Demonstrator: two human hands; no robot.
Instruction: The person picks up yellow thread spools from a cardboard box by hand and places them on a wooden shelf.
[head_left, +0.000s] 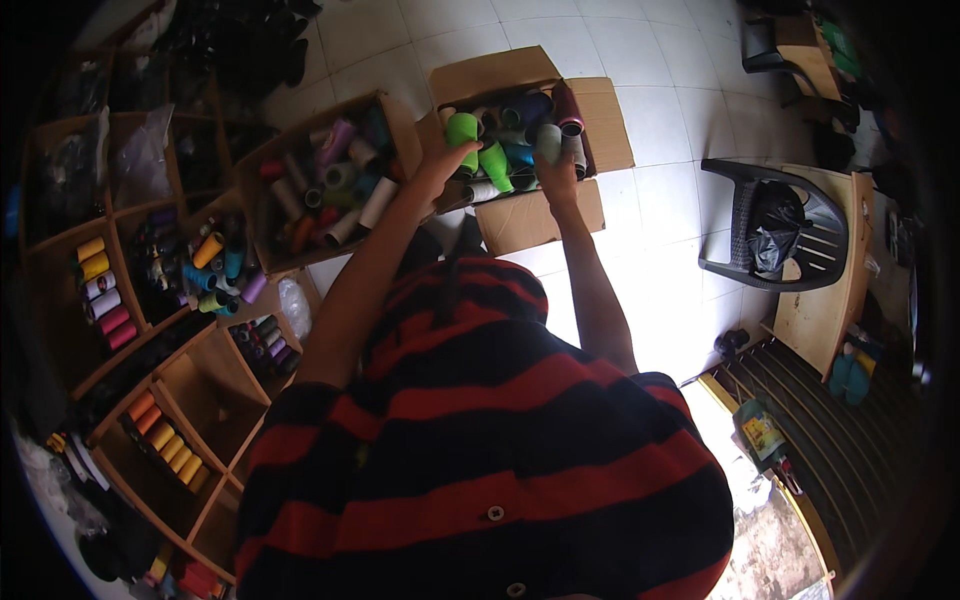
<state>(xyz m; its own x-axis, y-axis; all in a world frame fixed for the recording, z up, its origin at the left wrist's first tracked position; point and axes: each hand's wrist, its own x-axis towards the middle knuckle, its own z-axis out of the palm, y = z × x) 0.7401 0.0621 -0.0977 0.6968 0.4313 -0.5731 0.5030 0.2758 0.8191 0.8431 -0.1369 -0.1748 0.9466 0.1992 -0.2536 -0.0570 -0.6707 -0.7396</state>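
An open cardboard box full of thread spools stands on the floor ahead of me. At its left side my left hand closes around a bright green thread spool. A second bright green spool lies tilted just right of those fingers. Over the box's right half, my right hand grips a pale grey-green thread spool, its fingers partly hidden behind the spool. A dark red spool and a dark blue spool lie beyond it, among several others.
Another cardboard box of mixed spools adjoins on the left. Wooden shelving along my left holds sorted spools. White floor tiles extend to the right, where a dark plastic chair carries a black bag.
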